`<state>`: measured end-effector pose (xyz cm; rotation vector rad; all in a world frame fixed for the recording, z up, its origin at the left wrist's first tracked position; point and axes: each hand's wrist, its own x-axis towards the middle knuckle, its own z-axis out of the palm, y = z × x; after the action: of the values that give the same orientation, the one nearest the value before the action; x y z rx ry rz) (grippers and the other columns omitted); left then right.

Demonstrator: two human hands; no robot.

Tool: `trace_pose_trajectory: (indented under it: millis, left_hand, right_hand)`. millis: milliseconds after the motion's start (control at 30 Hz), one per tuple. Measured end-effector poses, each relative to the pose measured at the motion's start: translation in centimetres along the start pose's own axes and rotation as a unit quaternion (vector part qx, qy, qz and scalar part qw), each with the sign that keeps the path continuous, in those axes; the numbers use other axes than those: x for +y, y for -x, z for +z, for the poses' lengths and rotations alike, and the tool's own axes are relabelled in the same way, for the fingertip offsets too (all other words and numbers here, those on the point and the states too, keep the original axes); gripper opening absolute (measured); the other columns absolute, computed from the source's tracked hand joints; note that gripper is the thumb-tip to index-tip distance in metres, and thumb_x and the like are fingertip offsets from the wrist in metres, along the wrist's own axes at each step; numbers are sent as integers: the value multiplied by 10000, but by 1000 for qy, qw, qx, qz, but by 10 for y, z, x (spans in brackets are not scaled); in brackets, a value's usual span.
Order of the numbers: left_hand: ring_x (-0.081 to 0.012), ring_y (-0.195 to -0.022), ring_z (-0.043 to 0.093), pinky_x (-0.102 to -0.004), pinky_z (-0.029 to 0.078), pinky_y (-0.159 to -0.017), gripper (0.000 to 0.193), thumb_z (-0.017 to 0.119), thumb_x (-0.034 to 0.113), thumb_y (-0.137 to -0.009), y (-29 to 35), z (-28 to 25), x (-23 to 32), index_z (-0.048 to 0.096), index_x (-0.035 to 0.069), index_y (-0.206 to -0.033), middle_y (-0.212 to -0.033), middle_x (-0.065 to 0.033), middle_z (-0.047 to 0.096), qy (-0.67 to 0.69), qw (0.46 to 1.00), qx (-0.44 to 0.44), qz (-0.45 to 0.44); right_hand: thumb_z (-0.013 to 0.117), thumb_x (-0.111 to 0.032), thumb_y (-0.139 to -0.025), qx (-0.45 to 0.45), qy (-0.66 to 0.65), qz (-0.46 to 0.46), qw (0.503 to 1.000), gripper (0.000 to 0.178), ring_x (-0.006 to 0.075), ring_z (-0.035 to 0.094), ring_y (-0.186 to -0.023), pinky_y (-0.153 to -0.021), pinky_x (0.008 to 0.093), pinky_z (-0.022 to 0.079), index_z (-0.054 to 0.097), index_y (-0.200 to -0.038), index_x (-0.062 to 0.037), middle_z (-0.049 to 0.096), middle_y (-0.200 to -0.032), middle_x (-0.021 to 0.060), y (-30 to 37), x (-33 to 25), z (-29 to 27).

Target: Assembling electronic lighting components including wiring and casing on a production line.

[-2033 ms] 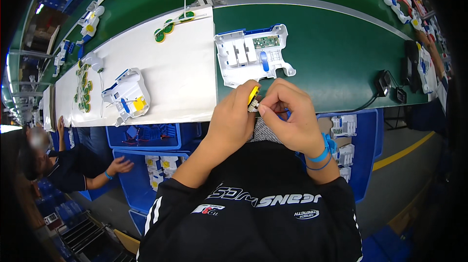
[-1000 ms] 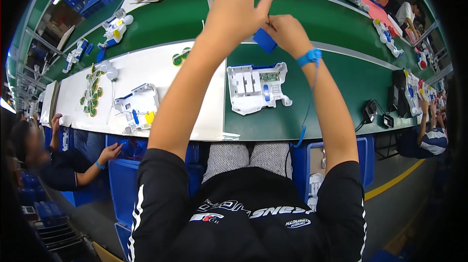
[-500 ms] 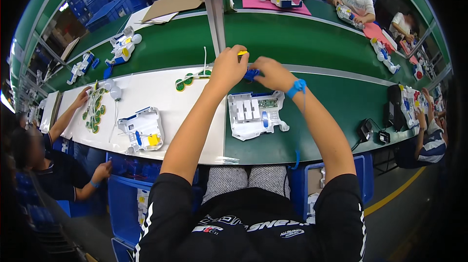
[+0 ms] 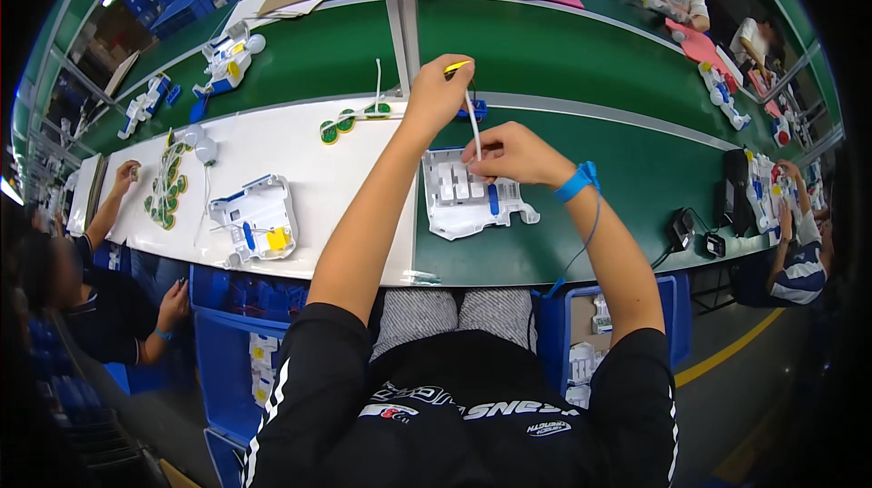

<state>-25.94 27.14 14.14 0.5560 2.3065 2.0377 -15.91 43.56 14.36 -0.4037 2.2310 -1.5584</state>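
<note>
My left hand [image 4: 438, 96], raised near the metal post, is closed on a small yellow-and-dark part [image 4: 457, 69] whose kind I cannot make out. A white cable [image 4: 473, 123] hangs from beside that hand to my right hand [image 4: 516, 154], whose fingertips pinch it. Below my right hand lies a white plastic housing [image 4: 459, 223] with white block shapes and a blue strip inside; the hand hides its upper right part. Behind the cable sits a blue piece [image 4: 479, 109], partly covered. A blue wrist strap with a cord is on my right wrist.
To the left lie another white housing [image 4: 257, 225] with a yellow piece and several green round boards [image 4: 343, 122]. Black adapters [image 4: 679, 229] stand at right. A metal post [image 4: 400, 16] rises ahead, before the green belt [image 4: 545, 52]. Co-workers sit on both sides and across.
My left hand has risen slightly with the yellow part. My right hand has come away from the blue piece, down toward the housing, and now pinches the white cable.
</note>
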Motion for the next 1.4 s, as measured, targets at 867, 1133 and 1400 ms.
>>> trace_pose_trajectory:
  millis: [867,1133,1400]
  left_hand:
    - [-151,-640,653,-296,524,-579,249,625,235,-1006,42,46,-47,674,36,-1148,-822,-79,688,31,997,51,-50]
    - [-210,-705,672,-349,530,-669,230,621,224,-996,42,45,-53,669,35,-1118,-838,-120,703,1,998,54,-28]
    - [-271,-742,689,-374,532,-703,230,617,224,-991,45,49,-46,665,27,-1099,-848,-147,708,-34,998,61,-7]
  right_hand:
    - [682,26,-807,89,244,-107,960,82,323,716,-776,-726,398,574,682,-885,3,727,-859,172,-1,59,-1]
    - [685,-5,-793,76,281,-132,948,76,373,696,-801,-744,444,560,683,-866,-26,708,-841,172,-5,62,2]
    - [676,-15,-797,56,369,-106,922,63,374,693,-843,-771,453,565,684,-858,-27,701,-864,166,-7,64,0]
